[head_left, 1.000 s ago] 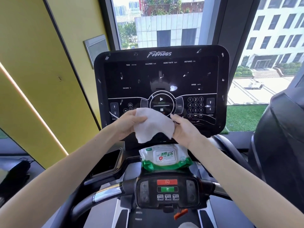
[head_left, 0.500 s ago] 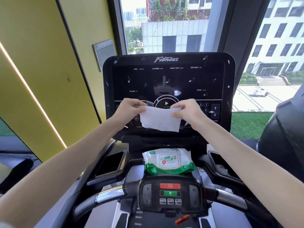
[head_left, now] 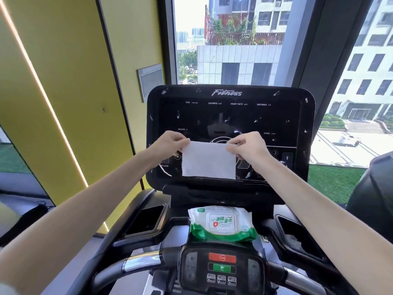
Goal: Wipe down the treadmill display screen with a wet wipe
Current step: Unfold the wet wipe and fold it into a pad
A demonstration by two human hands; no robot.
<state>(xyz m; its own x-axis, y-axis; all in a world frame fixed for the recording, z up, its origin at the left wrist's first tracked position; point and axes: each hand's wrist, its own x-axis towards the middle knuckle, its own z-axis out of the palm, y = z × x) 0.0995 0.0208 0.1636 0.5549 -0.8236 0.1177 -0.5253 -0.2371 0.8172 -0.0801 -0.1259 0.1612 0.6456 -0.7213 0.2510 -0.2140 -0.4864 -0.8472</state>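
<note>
Ok, left hand (head_left: 168, 144) and right hand (head_left: 248, 146) each pinched a top corner of the wet wipe (head_left: 209, 161); sheet hung flat below the fingers, display screen (head_left: 234, 119) behind them.

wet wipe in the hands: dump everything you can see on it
The wet wipe is a plain white sheet, thin and cloth-like, spread into a flat rectangle wider than tall. It is held upright and taut by its top corners: the left hand pinches one, the right hand the other. The lower edge hangs free. It covers the lower middle of the display screen; whether it touches the glass cannot be told.
</note>
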